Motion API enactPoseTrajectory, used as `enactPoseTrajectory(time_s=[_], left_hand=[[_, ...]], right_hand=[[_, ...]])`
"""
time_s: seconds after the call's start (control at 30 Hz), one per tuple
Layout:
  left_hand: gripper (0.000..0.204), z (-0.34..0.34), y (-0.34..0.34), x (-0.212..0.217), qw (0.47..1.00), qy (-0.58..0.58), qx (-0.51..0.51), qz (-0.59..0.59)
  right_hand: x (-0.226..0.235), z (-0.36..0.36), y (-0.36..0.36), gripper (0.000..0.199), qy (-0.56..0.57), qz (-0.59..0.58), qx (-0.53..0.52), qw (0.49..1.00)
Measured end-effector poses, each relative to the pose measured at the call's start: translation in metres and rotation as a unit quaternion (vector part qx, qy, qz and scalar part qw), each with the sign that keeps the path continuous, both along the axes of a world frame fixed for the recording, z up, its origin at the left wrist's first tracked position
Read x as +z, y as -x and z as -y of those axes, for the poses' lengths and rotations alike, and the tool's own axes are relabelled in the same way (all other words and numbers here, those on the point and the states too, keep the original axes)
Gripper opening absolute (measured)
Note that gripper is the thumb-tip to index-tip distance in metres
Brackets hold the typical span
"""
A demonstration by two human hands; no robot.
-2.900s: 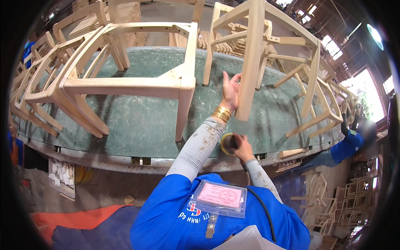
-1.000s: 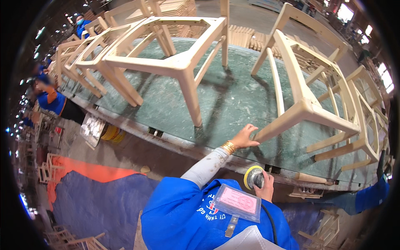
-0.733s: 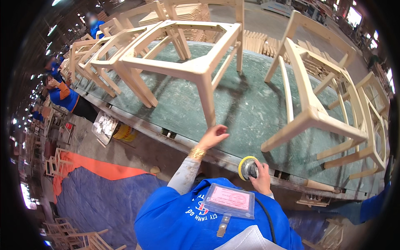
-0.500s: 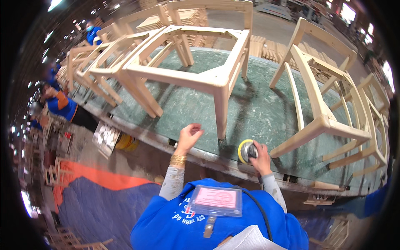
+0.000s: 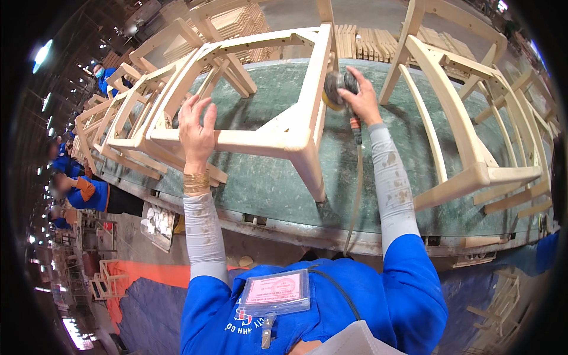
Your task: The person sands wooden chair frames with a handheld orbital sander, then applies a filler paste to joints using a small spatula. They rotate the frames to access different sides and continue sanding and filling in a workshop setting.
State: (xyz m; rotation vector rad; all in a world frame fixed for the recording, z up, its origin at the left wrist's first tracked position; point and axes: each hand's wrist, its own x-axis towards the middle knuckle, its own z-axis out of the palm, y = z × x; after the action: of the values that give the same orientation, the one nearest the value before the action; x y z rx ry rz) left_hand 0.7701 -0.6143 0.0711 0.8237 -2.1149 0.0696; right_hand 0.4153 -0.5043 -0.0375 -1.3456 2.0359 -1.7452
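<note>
Green marbled worktable carries a pale unfinished wooden chair frame; left hand lies spread-fingered on its front rail, right hand wrapped around a round sander pressed against the side rail.

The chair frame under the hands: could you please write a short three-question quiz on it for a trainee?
1. True or false: the left hand rests on the front rail of the chair frame.
2. What does the right hand hold? A) a round sander B) a brush C) a hammer
3. Fill in: the sander is pressed against the frame's ___ side rail.

Key: 1 true; 2 A; 3 right.
</note>
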Motion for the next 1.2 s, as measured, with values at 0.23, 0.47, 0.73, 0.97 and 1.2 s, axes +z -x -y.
enactPoseTrajectory(time_s=[0.23, 0.47, 0.73, 0.97, 1.2], left_hand=[[0.03, -0.002, 0.005, -0.001, 0.996, -0.057, 0.024, 0.057], [0.03, 0.0, 0.003, -0.004, 0.996, -0.077, 0.014, 0.033], [0.029, -0.007, 0.011, -0.002, 0.995, -0.097, 0.016, 0.024], [0.029, -0.002, 0.011, -0.001, 0.994, -0.093, 0.024, 0.047], [0.028, 0.0, 0.014, 0.001, 0.993, -0.102, 0.0, 0.054]], right_hand=[[-0.014, -0.001, 0.0, 0.064, 0.01, -0.015, 0.049, 0.999], [0.029, -0.006, 0.001, 0.066, -0.124, -0.181, 0.115, 0.969], [0.034, -0.006, 0.003, 0.071, -0.151, -0.176, 0.073, 0.97], [0.012, 0.002, 0.008, 0.069, -0.045, -0.12, 0.029, 0.991], [-0.03, -0.002, 0.024, 0.065, 0.071, 0.011, 0.055, 0.996]])
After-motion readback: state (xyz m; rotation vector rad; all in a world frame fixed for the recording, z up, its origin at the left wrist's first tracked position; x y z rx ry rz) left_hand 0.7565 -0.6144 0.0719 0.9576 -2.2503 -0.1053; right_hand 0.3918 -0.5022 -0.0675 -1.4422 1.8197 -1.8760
